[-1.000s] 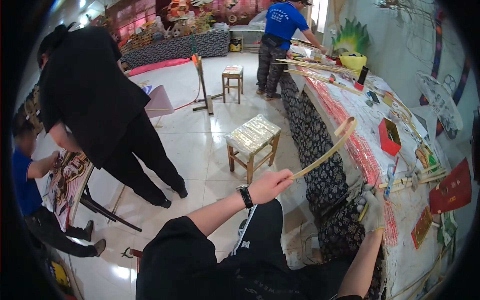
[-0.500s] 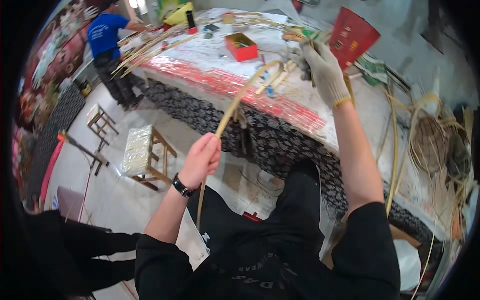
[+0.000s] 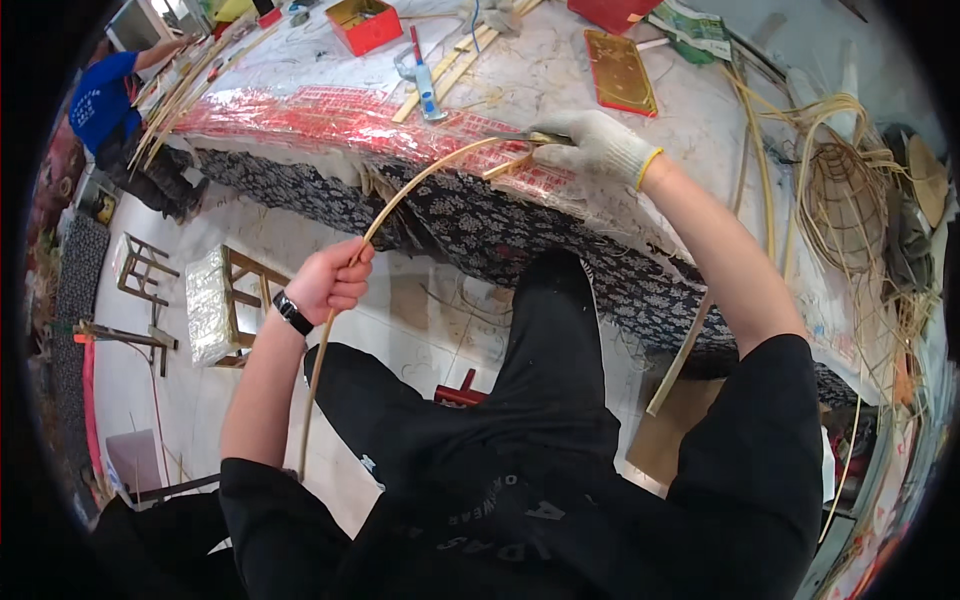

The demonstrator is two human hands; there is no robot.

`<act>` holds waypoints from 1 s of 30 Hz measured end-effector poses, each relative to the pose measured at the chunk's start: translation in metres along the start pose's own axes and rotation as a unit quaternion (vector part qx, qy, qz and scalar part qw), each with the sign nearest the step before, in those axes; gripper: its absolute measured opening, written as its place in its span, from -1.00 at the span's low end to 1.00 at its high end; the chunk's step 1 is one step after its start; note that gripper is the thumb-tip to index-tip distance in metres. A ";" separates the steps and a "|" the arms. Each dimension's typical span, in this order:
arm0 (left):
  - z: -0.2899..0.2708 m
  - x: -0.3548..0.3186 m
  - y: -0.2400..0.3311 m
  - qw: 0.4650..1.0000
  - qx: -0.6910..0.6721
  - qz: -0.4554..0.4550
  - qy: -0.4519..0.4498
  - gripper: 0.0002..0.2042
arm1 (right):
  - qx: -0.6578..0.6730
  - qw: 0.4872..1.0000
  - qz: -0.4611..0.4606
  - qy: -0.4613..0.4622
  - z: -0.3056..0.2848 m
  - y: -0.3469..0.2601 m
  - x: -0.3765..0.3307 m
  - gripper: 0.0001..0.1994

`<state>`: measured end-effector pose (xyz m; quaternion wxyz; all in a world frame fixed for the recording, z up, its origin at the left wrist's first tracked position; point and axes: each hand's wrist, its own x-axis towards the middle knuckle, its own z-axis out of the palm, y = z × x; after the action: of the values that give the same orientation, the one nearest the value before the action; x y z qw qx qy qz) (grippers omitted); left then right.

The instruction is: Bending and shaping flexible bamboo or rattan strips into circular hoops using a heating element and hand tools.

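A long, thin bamboo strip (image 3: 410, 185) arcs from beside my left thigh up to the table's near edge. My left hand (image 3: 335, 281), bare with a watch on the wrist, is closed around its middle. At the strip's far end my right hand (image 3: 600, 145), in a pale knit glove, is closed on a knife (image 3: 522, 136) with a dark, narrow blade. The blade lies against or very near the strip; exact contact cannot be made out. A short bamboo piece (image 3: 507, 166) lies just below the blade on the table edge.
Across the white-covered table (image 3: 540, 75) lie a red open box (image 3: 362, 27), a blue-handled tool (image 3: 427, 92), bamboo slats (image 3: 460, 68) and a red-rimmed tray (image 3: 618, 75). Woven frames (image 3: 845, 200) stand at right. A blue-shirted person (image 3: 105, 105) works far left, near stools (image 3: 215, 305).
My right hand has come down and nearer, to the table's front edge. The strip now bends in a wider arc, still in my left hand. The view has shifted to the right.
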<state>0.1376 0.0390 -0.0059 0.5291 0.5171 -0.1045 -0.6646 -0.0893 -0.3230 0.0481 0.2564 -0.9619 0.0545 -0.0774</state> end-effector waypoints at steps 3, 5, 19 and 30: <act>-0.012 0.007 0.013 0.999 0.032 -0.016 0.000 -0.75 | 0.068 0.996 0.048 0.042 0.016 0.007 0.016 -0.63; -0.019 0.011 0.018 0.997 0.075 -0.023 -0.029 -0.73 | 0.066 0.996 0.040 0.033 0.019 0.008 0.023 -0.64; 0.057 0.090 0.081 0.786 0.582 0.155 0.141 -0.59 | -0.037 0.994 0.047 0.089 0.036 0.008 0.034 -0.71; 0.039 0.090 0.092 0.737 0.598 0.292 0.120 -0.67 | 0.230 0.962 0.108 -0.095 -0.021 0.022 0.011 -0.73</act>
<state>0.1693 -0.0887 0.0222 0.2869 0.7465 -0.5622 -0.2105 -0.0833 -0.3538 0.0559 0.4819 -0.8681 0.1147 0.0316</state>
